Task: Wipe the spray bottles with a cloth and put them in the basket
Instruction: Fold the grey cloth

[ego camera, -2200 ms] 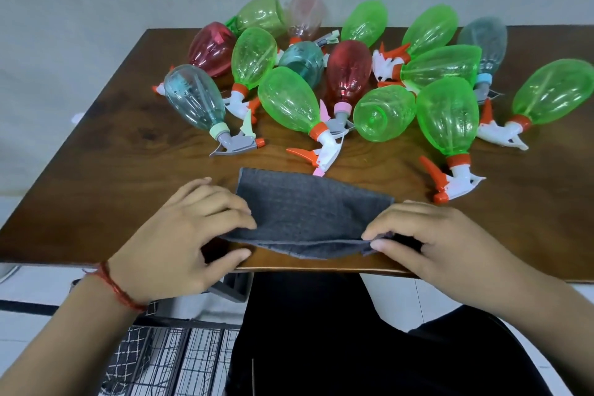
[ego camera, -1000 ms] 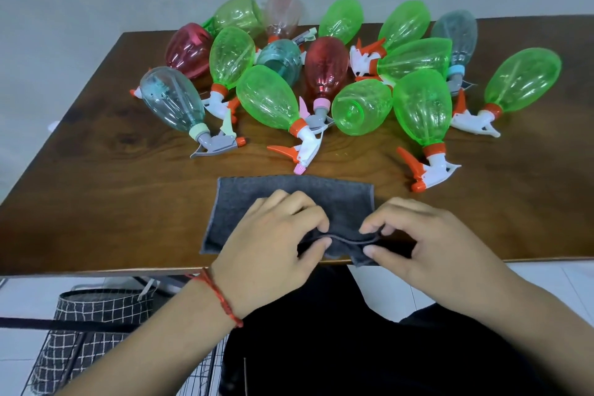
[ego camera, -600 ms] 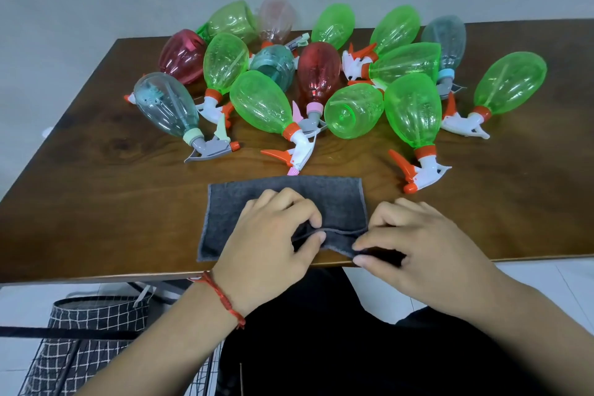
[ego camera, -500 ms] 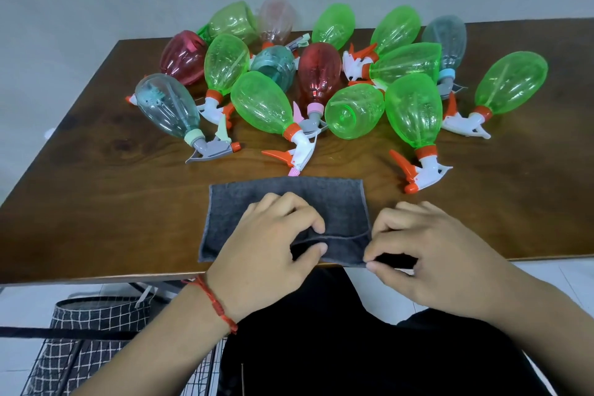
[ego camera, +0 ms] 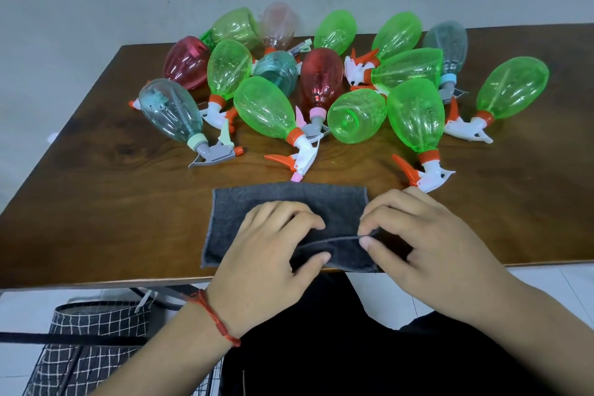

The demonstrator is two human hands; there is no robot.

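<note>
Together left hand (ego camera: pixel 270 255) and right hand (ego camera: pixel 429 243) pinch one cloth (ego camera: pixel 257 201) — fifteen spray bottles (ego camera: pixel 263 106) beyond.

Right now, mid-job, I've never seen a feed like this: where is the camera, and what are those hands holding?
There is no machine: these are a person's two bare hands, seen by one wide-angle camera worn on the head, looking forward and down. On the brown table lies a heap of plastic spray bottles, mostly green, some red or bluish-grey, all lying down. A grey cloth lies near the table's front edge. The left hand, red thread at the wrist, grips it between fingers and thumb; the right hand pinches a fold at its right end. No bottle is held. The basket, wire with a checked liner, stands on the floor at lower left.
</note>
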